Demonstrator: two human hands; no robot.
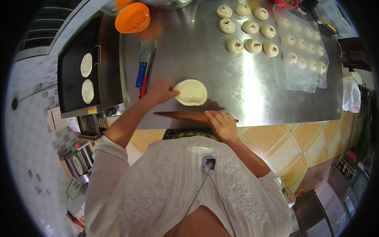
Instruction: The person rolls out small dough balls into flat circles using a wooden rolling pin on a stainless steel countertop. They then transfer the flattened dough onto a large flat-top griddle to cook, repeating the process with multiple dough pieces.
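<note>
We find the dough [191, 93] flat on the bench [177, 47], just right of the left grip [162, 91], whose fingertips pinch its left edge. The right grip [222, 125] is closed over the right part of the wooden pin [181, 115], nearer the person than the dough and apart from it. On the metal surface we note scrapers [140, 74], a bowl [124, 28], nine buns [250, 27] and more beneath a clear sheet [302, 81]. Leftward, a griddle [73, 94] bears two rounds [86, 65]. The floor [300, 162] is tiled.
</note>
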